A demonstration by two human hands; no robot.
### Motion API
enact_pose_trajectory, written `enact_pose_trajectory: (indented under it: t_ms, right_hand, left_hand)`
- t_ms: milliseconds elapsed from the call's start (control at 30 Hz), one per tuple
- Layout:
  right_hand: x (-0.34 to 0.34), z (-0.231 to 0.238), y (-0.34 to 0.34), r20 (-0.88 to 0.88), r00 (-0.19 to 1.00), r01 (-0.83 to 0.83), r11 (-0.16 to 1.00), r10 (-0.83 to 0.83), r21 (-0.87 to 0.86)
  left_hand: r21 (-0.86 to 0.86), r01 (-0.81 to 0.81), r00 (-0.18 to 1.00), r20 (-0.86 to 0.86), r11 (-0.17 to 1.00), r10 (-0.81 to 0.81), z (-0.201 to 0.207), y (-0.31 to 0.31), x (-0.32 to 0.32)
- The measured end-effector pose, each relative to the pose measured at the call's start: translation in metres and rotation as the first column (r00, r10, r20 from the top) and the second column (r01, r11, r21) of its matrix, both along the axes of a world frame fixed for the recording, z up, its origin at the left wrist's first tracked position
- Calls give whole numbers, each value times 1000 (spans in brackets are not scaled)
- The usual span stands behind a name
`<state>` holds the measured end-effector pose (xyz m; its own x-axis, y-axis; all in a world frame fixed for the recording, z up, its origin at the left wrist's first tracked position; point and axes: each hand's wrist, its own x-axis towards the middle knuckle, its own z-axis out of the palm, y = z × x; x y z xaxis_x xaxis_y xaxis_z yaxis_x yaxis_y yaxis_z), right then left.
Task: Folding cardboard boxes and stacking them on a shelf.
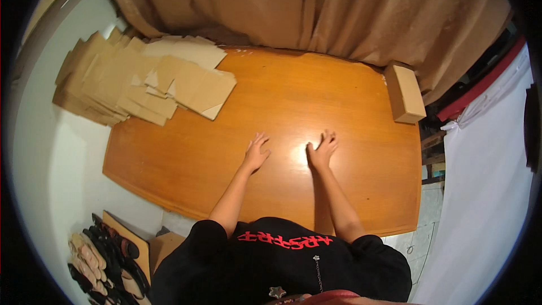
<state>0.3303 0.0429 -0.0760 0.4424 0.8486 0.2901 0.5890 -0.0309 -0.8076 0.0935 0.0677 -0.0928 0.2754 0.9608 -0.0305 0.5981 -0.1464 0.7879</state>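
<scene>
Both my hands are over the middle of an orange-brown wooden table (271, 96), with nothing in either. My left hand (257, 152) has its fingers apart, pointing away from me. To its right, my right hand (323, 150) is spread too, its thumb held out toward the left hand. Whether the palms touch the tabletop or hover just above it, I cannot tell. Flattened cardboard pieces (195, 87) lie in an overlapping pile at the far left of the table. At the far right corner stands a closed brown cardboard box (404, 93), apart from both hands.
Brown curtains (254, 5) hang along the table's far edge. A pale wall (79, 152) borders the left side. Several shoes (107, 260) are on the lower left, next to a cardboard panel (127, 237). White cloth (485, 152) hangs on the right beyond the table.
</scene>
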Motion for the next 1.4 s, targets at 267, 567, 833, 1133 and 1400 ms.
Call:
enact_pose_trajectory:
  t_ms: [267,567,833,1133,1400]
  right_hand:
    - [-155,6,-26,85,922,-367,922,378,-120]
    - [-246,6,32,53,833,-537,827,551,-167]
    - [-302,9,116,-83,934,-358,907,348,-222]
    - [-324,19,153,-848,529,-353,900,-32,-254]
    - [-300,43,84,-780,622,-363,907,66,-213]
  left_hand:
    - [0,-361,932,41,932,361,1,0,-133]
    - [-396,-455,776,265,798,573,-8,75,-192]
    - [-643,-278,666,406,713,626,27,98,-191]
    - [-641,-228,342,652,733,677,34,116,-198]
    - [-545,-303,204,765,782,611,64,107,-200]
